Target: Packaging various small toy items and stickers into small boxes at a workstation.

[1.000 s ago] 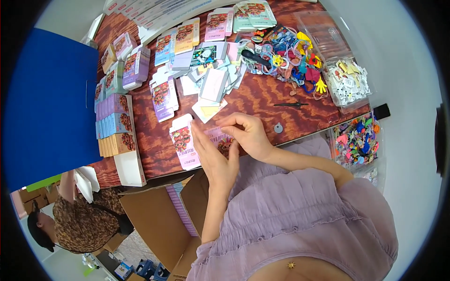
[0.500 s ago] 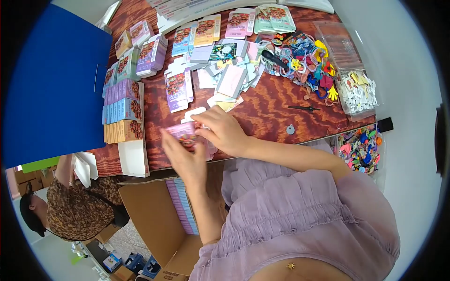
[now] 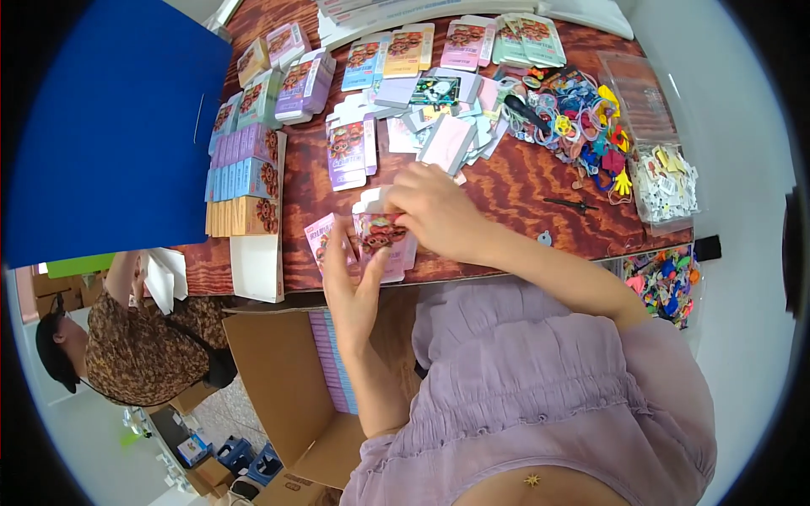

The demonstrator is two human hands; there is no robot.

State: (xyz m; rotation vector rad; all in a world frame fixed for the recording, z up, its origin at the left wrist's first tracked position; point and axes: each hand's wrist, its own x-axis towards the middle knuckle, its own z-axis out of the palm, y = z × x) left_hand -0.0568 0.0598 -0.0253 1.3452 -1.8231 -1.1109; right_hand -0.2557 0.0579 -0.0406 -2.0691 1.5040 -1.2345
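Pink carton [image 3: 390, 239], probably light and easily creased, is best edge-held between the spread-fingered left hand [image 3: 348, 285] and right hand [image 3: 434, 212], whose grip cannot be told.

Head view: left lens of a side-by-side fisheye pair, worn on the head, picture upright. Faces steeply down, past the lavender dress [image 3: 531, 371], onto the wood-patterned tabletop [image 3: 506, 194]. Range close; left hand [image 3: 348, 291] and right hand [image 3: 434, 211] near mid-frame. Field wide: blue panel [image 3: 110, 135] far left, pale wall [image 3: 747, 169] far right (edges bow, corners go black).
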